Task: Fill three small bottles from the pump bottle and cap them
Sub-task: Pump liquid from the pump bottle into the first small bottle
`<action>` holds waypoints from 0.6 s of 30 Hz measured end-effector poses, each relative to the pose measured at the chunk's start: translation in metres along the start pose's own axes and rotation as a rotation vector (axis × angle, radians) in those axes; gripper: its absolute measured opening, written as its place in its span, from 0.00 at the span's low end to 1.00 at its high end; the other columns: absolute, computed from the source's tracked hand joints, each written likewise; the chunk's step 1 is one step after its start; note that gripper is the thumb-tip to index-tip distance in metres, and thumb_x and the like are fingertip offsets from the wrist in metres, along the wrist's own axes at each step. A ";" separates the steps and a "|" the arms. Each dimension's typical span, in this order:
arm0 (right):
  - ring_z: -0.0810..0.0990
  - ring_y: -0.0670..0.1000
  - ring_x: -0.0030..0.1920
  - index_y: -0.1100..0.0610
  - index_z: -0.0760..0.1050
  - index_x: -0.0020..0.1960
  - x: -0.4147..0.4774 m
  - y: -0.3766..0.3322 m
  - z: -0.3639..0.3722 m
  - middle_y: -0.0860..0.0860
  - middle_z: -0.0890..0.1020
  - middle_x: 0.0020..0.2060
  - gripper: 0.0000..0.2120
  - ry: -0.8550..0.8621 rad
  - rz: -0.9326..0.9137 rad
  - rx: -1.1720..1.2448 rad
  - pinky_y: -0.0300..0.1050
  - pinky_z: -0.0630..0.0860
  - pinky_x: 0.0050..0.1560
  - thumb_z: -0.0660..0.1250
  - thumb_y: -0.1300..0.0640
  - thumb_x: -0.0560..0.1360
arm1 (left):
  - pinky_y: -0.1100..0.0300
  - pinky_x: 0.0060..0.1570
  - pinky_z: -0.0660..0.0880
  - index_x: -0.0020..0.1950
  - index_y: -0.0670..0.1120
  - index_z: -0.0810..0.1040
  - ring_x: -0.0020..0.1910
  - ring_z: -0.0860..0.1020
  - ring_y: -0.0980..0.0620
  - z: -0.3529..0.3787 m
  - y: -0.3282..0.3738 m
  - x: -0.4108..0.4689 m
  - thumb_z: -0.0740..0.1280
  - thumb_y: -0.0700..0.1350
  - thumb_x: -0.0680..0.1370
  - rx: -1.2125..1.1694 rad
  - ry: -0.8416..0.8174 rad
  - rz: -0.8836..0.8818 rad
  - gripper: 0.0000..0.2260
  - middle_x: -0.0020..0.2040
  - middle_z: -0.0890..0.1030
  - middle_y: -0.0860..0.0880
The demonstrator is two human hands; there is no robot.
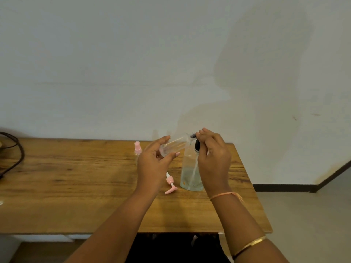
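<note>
Left hand [153, 164] grips small clear bottle [175, 144] above the bench [76, 186]; right hand [214, 158] curled over black pump head [197, 146].

Small bottle's long axis near-horizontal, mouth pointing right and slightly up toward the right fingertips, base end between left thumb and fingers. Pump bottle [190, 173] upright on bench under right hand, liquid low in it. Pink pump cap [170, 184] lies loose on bench between the hands. Pink-topped spray bottle [137, 149] upright behind left hand, body mostly hidden. Whether nozzle meets mouth is too blurred to tell; small bottle's fill level unreadable. Dark cable [17, 154] cut off at left edge.
</note>
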State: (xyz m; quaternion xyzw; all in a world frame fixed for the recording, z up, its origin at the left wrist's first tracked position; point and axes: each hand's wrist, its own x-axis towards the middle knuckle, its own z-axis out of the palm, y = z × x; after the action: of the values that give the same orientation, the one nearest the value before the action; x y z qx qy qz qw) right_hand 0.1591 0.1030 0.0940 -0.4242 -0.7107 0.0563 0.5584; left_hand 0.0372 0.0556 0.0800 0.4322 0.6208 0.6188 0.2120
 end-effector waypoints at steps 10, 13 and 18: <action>0.81 0.53 0.51 0.64 0.82 0.49 0.016 -0.013 -0.006 0.56 0.83 0.47 0.09 -0.037 0.057 -0.018 0.26 0.65 0.55 0.66 0.72 0.72 | 0.66 0.50 0.78 0.59 0.55 0.76 0.55 0.77 0.57 -0.002 0.014 -0.001 0.76 0.43 0.68 0.016 0.025 0.030 0.22 0.52 0.76 0.60; 0.81 0.52 0.53 0.64 0.81 0.50 0.011 -0.007 -0.003 0.56 0.83 0.48 0.10 -0.013 0.044 0.003 0.33 0.71 0.55 0.66 0.72 0.72 | 0.65 0.51 0.77 0.60 0.54 0.77 0.54 0.77 0.57 -0.001 0.012 0.000 0.75 0.43 0.68 0.038 0.010 0.031 0.22 0.51 0.75 0.63; 0.80 0.54 0.55 0.65 0.81 0.51 -0.006 0.004 0.002 0.57 0.82 0.49 0.10 0.005 -0.030 0.000 0.40 0.74 0.57 0.63 0.68 0.73 | 0.74 0.44 0.74 0.58 0.55 0.76 0.50 0.78 0.57 -0.004 0.005 -0.001 0.75 0.41 0.68 0.045 -0.013 0.045 0.21 0.53 0.80 0.51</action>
State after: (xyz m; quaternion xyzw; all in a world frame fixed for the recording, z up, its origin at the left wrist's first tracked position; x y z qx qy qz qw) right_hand 0.1595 0.1024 0.0866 -0.4134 -0.7157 0.0469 0.5610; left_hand 0.0364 0.0516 0.0853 0.4547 0.6232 0.6066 0.1923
